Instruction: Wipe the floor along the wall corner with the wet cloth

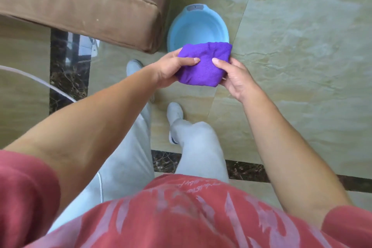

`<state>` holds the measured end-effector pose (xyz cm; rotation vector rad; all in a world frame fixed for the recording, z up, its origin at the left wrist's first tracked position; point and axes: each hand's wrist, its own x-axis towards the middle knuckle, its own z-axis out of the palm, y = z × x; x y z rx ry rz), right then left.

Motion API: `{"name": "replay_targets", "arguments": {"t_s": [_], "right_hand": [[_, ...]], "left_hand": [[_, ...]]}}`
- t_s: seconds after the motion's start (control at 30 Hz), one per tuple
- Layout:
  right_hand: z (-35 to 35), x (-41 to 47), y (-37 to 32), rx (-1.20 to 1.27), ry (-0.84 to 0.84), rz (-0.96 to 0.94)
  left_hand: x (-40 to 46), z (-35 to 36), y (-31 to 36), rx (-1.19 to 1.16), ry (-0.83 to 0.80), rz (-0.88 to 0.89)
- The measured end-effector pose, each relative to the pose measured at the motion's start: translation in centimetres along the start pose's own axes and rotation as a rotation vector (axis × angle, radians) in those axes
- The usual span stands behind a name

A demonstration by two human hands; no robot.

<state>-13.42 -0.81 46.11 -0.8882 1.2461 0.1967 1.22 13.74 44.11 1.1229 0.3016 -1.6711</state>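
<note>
Above the blue basin [198, 26], left hand [171, 69] and right hand [234, 78] each pinch the folded purple cloth [203, 64].

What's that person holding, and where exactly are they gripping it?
A folded purple cloth, held in the air by both hands: the left hand grips its left side, the right hand its right side, thumbs on top.

1. The left hand [171, 69] reaches forward from a bare, outstretched forearm, thumb laid on top and fingers curled beneath what it grips.
2. The right hand [234, 78] mirrors it from the other side (thumb likewise on top), wrist bent slightly inward.
3. Both arms converge in front of the torso, hands close together, not touching.
</note>
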Motion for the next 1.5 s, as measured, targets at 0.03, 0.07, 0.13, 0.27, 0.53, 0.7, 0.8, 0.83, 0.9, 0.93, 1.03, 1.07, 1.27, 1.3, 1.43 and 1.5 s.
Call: {"name": "replay_targets", "arguments": {"t_s": [0.03, 0.07, 0.13, 0.27, 0.53, 0.7, 0.8, 0.83, 0.9, 0.93, 1.03, 1.07, 1.27, 1.3, 1.43, 1.5], "right_hand": [[0.0, 1.1, -0.4, 0.038, 0.010, 0.003], [-0.2, 1.9, -0.4, 0.073, 0.019, 0.005], [-0.5, 3.8, -0.8, 0.134, 0.044, 0.019], [-1.6, 7.6, -1.1, 0.152, 0.078, 0.054], [-5.7, 19.1, -0.1, -0.041, 0.089, 0.052], [-7.7, 27.9, 2.7, -0.088, 0.097, 0.029], [-8.4, 32.4, 5.2, -0.149, 0.146, -0.010], [-8.6, 34.0, 6.0, -0.182, 0.169, -0.026], [-8.7, 36.8, 8.2, -0.260, 0.223, -0.040], [-8.6, 37.7, 9.3, -0.299, 0.239, -0.036], [-8.7, 42.2, 12.7, -0.375, 0.289, -0.049], [-8.6, 42.2, 13.0, -0.406, 0.300, -0.052], [-8.1, 46.8, 17.6, -0.499, 0.424, -0.083], [-8.3, 47.4, 18.2, -0.502, 0.440, -0.079], [-8.5, 46.2, 18.1, -0.468, 0.459, 0.017], [-8.7, 44.8, 16.5, -0.489, 0.466, 0.029]], "left_hand": [[1.2, -0.2, 0.8, 0.009, 0.006, -0.011], [2.2, -0.2, 1.1, 0.013, 0.013, -0.015], [4.3, -0.2, 1.8, 0.034, 0.038, -0.018], [8.7, 0.3, 2.0, 0.095, 0.127, -0.028], [19.2, 0.1, 1.4, 0.222, 0.310, -0.003], [27.1, -2.2, -0.4, 0.328, 0.405, -0.002], [31.2, -4.2, -2.1, 0.380, 0.443, 0.033], [32.8, -4.9, -2.8, 0.404, 0.458, 0.056], [35.6, -6.6, -4.3, 0.477, 0.490, 0.103], [36.7, -7.5, -5.1, 0.526, 0.508, 0.115], [41.0, -10.8, -7.4, 0.749, 0.567, 0.122], [41.1, -11.1, -7.5, 0.829, 0.585, 0.123], [45.1, -15.0, -9.3, 1.049, 0.671, 0.129], [45.6, -15.5, -9.6, 1.071, 0.658, 0.139], [43.7, -15.3, -10.0, 1.186, 0.621, 0.152], [42.5, -14.2, -9.2, 1.286, 0.634, 0.106]]}}
